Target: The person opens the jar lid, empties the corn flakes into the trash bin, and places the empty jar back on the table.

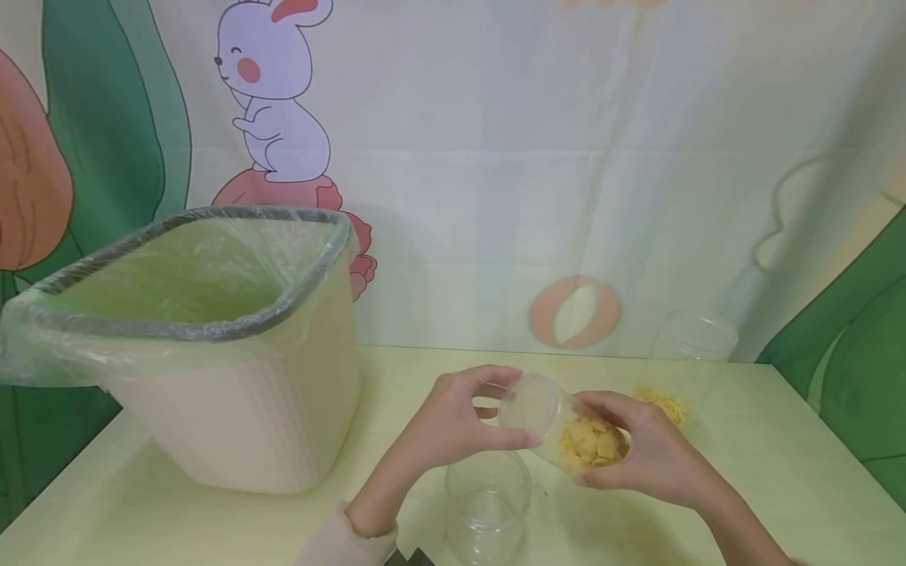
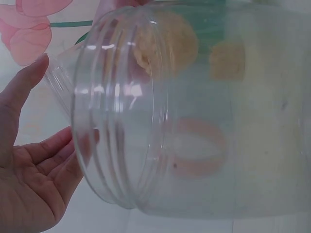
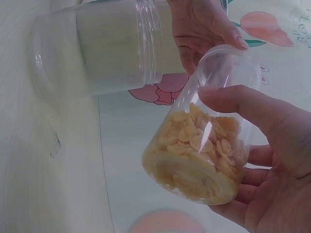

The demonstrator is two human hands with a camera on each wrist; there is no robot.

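Both hands hold a small clear plastic jar point(image 1: 552, 428) of yellow flakes, tilted with its mouth end toward the left. My right hand point(image 1: 654, 460) grips it around the lower part, where the flakes point(image 3: 199, 141) have settled. Around the mouth end, my left hand point(image 1: 453, 424) has its thumb on one side and fingers on the other; whether a lid covers that end, I cannot tell. Beneath the hands a larger clear jar point(image 1: 488, 511) stands upright on the table, and no flakes show in it. Its threaded rim point(image 2: 112, 107) fills much of the left wrist view.
At the left stands a cream waste bin point(image 1: 233, 417) with a clear bag over its dark rim. Behind my right hand is another clear jar point(image 1: 697, 334) with yellow flakes low inside. A printed curtain point(image 1: 453, 196) hangs behind the pale table point(image 1: 778, 464).
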